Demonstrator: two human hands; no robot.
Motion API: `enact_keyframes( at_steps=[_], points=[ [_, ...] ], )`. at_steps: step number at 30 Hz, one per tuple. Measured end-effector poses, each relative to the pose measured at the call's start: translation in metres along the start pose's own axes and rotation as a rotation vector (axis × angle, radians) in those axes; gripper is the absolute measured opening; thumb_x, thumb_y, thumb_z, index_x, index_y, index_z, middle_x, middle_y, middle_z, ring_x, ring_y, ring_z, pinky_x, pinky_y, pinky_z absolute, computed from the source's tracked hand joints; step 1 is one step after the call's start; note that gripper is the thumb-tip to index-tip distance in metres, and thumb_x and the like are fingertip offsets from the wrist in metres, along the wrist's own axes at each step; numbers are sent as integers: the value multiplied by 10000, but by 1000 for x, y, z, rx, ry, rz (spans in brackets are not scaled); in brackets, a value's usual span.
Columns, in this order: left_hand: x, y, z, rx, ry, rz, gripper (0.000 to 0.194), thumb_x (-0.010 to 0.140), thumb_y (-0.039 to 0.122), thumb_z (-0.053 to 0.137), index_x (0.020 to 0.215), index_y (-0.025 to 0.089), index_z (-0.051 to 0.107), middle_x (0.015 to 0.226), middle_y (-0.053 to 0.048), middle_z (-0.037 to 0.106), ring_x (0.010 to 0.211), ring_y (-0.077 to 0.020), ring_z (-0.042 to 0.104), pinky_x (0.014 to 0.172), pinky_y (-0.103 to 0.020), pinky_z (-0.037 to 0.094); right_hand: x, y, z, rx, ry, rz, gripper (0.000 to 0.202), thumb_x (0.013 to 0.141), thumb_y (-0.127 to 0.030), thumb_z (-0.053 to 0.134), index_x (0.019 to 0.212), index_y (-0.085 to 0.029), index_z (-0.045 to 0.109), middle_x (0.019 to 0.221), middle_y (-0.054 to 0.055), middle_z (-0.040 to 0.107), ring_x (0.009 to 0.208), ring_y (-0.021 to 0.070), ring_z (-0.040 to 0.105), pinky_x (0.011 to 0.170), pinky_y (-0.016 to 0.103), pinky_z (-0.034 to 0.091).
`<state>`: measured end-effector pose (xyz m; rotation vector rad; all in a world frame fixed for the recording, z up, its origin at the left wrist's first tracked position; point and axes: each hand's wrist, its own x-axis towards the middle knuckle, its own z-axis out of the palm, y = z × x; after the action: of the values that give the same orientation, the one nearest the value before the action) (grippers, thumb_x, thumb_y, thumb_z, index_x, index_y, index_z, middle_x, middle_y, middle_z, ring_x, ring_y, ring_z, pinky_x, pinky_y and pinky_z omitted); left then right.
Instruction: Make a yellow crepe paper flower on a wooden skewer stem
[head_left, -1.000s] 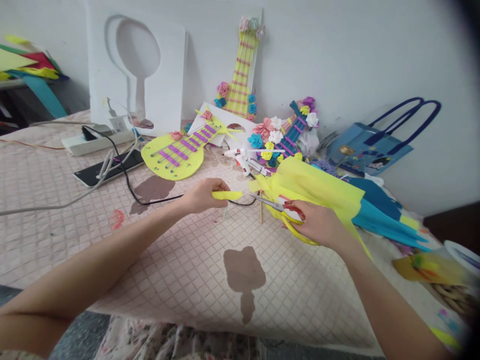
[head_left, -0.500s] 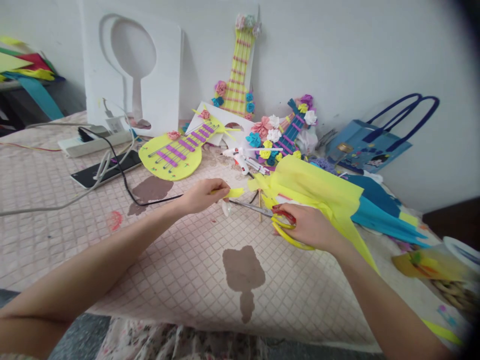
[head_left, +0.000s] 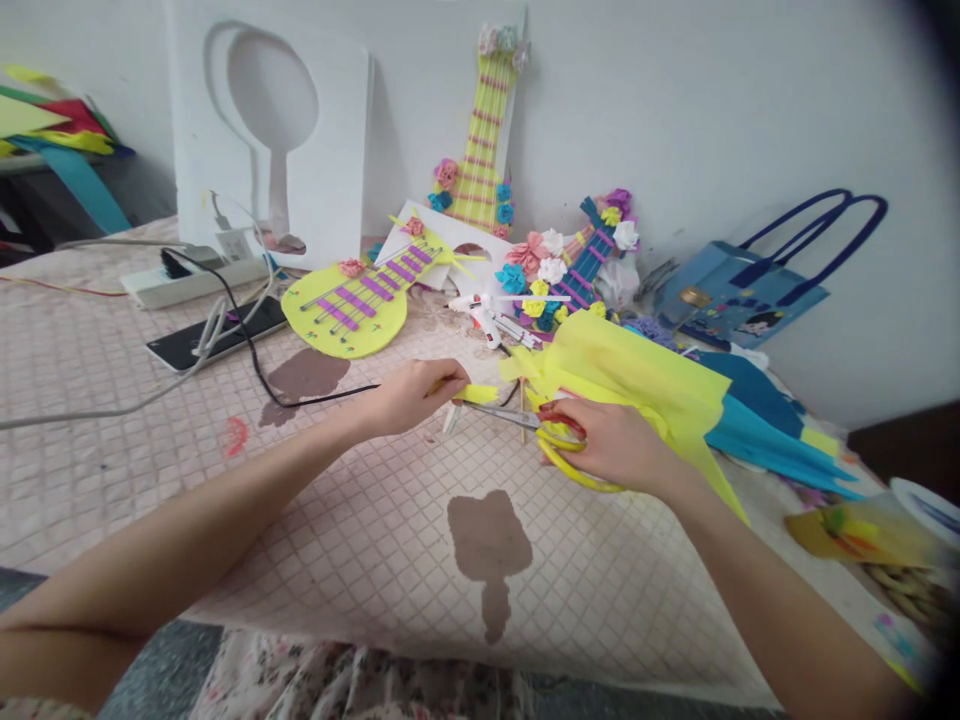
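My left hand (head_left: 425,392) pinches a short yellow paper strip (head_left: 481,393), whose free end sticks out to the right. Fingers of my right hand (head_left: 611,443) are wrapped around the scissors (head_left: 574,462), which have yellow and red handles. The blades point left and lie close beneath the strip, near my left fingertips; whether they touch it I cannot tell. A small whitish piece (head_left: 451,418) shows below my left fingers. Behind my right hand lies a large yellow crepe paper sheet (head_left: 630,365). A white glue gun (head_left: 484,312) rests beyond my hands.
A yellow paper guitar (head_left: 346,310) lies at the left, beside a phone (head_left: 217,332) and a power strip (head_left: 191,280) with cables. Flower-trimmed guitars (head_left: 487,130) and a cut-out white board (head_left: 341,150) stand behind. A blue bag (head_left: 739,290) and a tub (head_left: 900,530) are at the right.
My left hand has shifted slightly right with the yellow strip. The scissors have moved a little left and up, closer to the strip. The view has shifted slightly.
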<state>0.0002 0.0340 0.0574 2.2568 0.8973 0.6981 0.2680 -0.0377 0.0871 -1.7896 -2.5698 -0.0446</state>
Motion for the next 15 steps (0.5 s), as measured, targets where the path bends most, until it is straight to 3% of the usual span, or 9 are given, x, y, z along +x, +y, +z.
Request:
enact_keyframes(
  at_steps=[15],
  points=[
    [0, 2, -1, 16, -24, -2, 206, 872, 236, 405, 832, 155, 590, 735, -12, 629, 643, -102, 540, 600, -205, 389, 9, 1, -6, 14, -45, -54, 377, 770, -549, 560, 1020, -276, 631, 968, 21, 701, 861, 214, 655, 709, 310, 478]
  ],
)
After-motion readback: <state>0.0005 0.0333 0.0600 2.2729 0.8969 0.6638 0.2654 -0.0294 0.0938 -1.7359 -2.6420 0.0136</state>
